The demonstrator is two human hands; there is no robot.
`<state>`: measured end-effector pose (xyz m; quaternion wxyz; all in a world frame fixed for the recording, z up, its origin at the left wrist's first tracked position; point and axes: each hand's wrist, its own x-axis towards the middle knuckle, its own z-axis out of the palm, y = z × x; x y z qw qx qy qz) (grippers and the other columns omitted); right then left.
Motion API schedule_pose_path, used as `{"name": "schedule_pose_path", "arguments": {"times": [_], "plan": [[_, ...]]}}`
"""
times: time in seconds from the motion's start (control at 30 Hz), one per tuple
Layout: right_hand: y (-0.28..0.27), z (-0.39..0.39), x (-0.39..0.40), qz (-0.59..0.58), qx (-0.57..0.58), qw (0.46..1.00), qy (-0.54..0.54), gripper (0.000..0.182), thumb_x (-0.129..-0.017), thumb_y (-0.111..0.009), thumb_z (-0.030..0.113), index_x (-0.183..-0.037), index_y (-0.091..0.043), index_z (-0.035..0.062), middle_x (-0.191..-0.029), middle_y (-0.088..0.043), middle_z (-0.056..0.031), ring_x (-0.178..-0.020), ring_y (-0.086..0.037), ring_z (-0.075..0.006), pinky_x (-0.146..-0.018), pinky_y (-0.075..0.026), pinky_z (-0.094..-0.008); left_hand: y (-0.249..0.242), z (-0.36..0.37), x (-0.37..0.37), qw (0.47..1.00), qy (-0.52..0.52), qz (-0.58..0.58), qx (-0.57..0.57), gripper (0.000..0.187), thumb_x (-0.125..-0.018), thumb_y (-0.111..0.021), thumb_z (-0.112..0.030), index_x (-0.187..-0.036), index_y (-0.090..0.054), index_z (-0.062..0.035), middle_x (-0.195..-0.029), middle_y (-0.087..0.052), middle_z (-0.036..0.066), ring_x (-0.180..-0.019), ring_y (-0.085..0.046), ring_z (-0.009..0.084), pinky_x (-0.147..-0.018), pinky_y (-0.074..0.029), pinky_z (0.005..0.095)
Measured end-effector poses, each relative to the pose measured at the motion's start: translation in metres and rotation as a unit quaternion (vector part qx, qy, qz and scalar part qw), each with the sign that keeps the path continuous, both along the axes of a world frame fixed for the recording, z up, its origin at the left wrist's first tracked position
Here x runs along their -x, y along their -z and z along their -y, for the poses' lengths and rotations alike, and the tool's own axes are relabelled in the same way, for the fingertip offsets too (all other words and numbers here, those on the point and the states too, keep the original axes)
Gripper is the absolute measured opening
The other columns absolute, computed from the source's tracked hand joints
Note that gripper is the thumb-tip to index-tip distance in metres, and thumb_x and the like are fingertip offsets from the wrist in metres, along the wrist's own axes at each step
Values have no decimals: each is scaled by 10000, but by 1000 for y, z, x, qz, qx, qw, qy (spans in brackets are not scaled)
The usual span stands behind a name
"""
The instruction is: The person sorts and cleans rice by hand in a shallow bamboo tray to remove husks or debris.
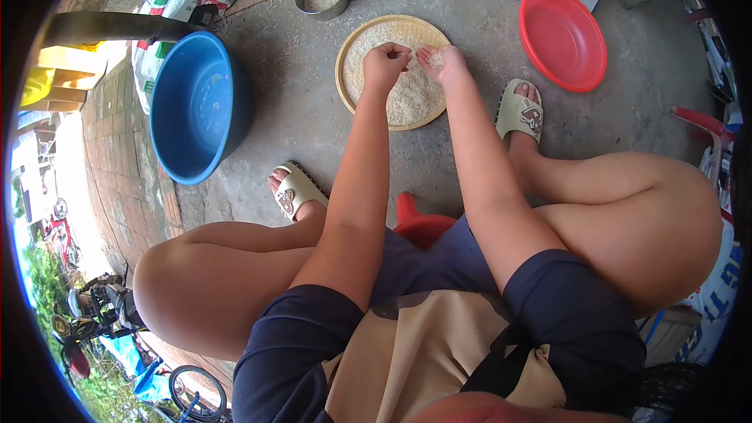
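Over a round tray [340, 70] of rice [407, 102], the left hand [389, 65] pinches its fingertips together; the right hand [440, 65] lies palm-up, spread, bearing grains. Bare floor [294, 94] separates the rim from the blue basin [192, 106] and red basin [562, 39]. A far-right sack [730, 270] reads "NG T".

Glossy plastic red basin [562, 39], metal bowl [338, 9], matt bamboo-like tray [340, 74], rough concrete floor [290, 94].

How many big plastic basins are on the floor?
2. The blue basin is to the left of the rice tray, and the red basin is to its right. Those are all I see; others could be hidden behind something.
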<state>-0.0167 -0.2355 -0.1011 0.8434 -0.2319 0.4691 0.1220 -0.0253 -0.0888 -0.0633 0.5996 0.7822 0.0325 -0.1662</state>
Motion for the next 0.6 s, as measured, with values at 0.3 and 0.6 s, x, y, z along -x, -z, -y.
{"name": "schedule_pose_path", "arguments": {"times": [0.3, 0.6], "plan": [[-15, -1, -10, 29, -50, 997, 58, 195, -885, -360, 156, -861, -522, 50, -794, -562, -92, -681, -559, -191, -612, -493, -329, -1, 20, -6, 968, -40, 178, -173, 432, -747, -679, -337, -1140, -614, -170, -1191, -519, 201, -1101, -475, 363, -962, -377, 419], [-17, 3, -7, 63, -42, 997, 27, 225, -845, -358, 174, -631, -290, 160, -486, -257, 33, -397, -239, -103, -387, -192, -254, 38, 36, 52, 937, 68, 174, -294, 251, -727, -650, -172, -961, -632, -82, -923, -572, 155, -939, -554, 336, -815, -472, 409]]}}
